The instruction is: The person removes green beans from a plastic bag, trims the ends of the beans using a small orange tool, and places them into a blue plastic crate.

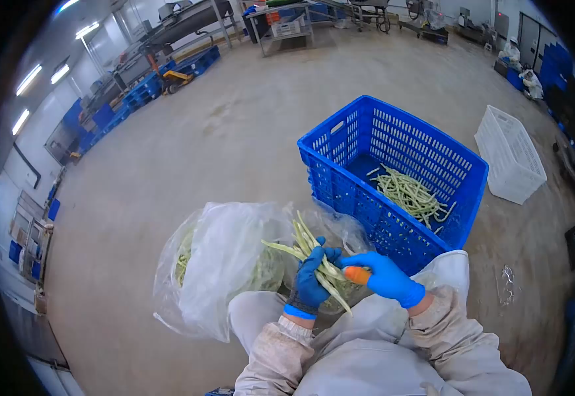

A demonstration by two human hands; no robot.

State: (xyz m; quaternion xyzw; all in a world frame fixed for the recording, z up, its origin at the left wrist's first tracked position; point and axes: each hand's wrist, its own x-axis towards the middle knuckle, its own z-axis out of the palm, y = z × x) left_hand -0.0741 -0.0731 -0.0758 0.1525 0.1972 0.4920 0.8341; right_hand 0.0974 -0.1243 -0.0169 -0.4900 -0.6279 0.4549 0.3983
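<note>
Work looked partly done: a small heap of green beans [409, 191] lay in the blue crate [340, 191], more filled the plastic bag [221, 244], while the gloved left hand [310, 284] clasped a bunch and the right hand [394, 280] gripped an orange-handled tool [357, 274].

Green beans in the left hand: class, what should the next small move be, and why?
Probably bring the orange handle in the right hand a little closer to the green beans. The left hand already grips them, their ends stick out, and the handle is right beside them; its working end is unclear.
</note>
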